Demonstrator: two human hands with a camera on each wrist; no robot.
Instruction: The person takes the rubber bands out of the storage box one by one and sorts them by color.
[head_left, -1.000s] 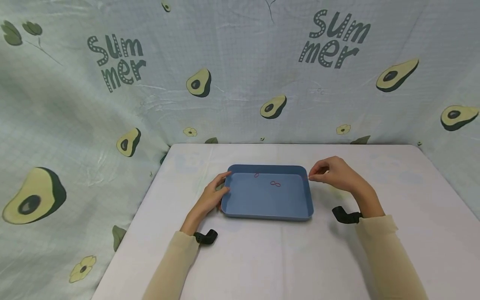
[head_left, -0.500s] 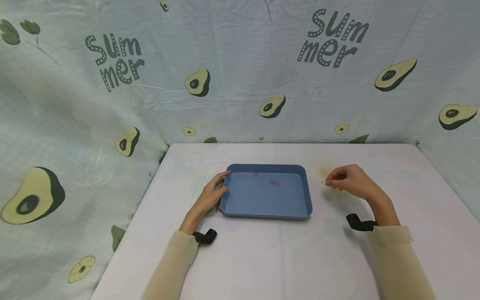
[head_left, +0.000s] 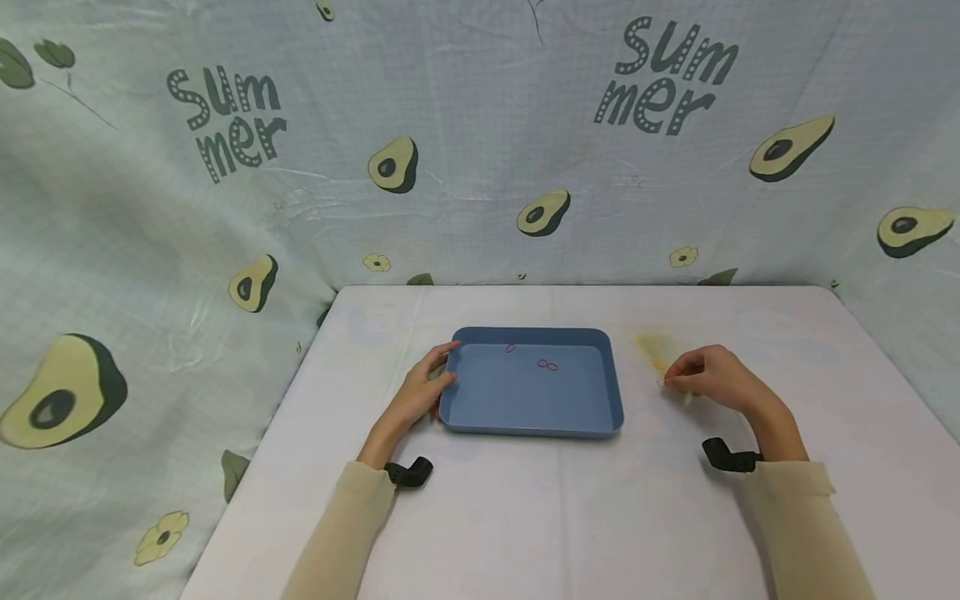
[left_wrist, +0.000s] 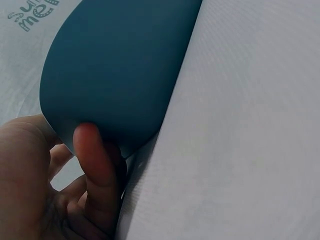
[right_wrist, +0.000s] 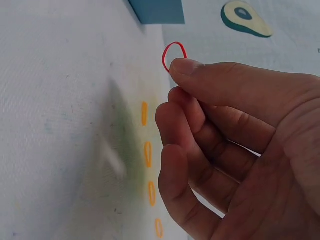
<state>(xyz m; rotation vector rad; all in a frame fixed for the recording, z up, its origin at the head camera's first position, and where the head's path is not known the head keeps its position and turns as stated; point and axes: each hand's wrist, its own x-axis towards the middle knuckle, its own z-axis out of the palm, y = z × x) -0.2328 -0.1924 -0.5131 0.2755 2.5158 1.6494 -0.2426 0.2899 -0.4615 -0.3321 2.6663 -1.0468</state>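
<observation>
My right hand (head_left: 716, 379) pinches a small red rubber band (right_wrist: 165, 54) between thumb and index finger, to the right of the tray. The band's loop stands out past the fingertips; its lower part is hidden by the thumb. Beside that hand, several orange-yellow rubber bands (right_wrist: 148, 154) lie in a row on the table. My left hand (head_left: 415, 396) grips the left end of a shallow blue tray (head_left: 525, 408), seen close up in the left wrist view. Inside the tray lie a single red band (head_left: 510, 347) at the back and two red bands (head_left: 543, 364) side by side near the middle.
A white cloth (head_left: 495, 517) covers the table. Behind and to the left hangs a curtain (head_left: 465, 108) printed with avocados and lettering, meeting the table's back edge. Each wrist wears a black camera (head_left: 410, 472). The right hand casts a soft shadow on the cloth.
My right hand has moved from the tray's right rim to the right and nearer to me, carrying the red rubber band. My left hand has kept its place on the tray.
</observation>
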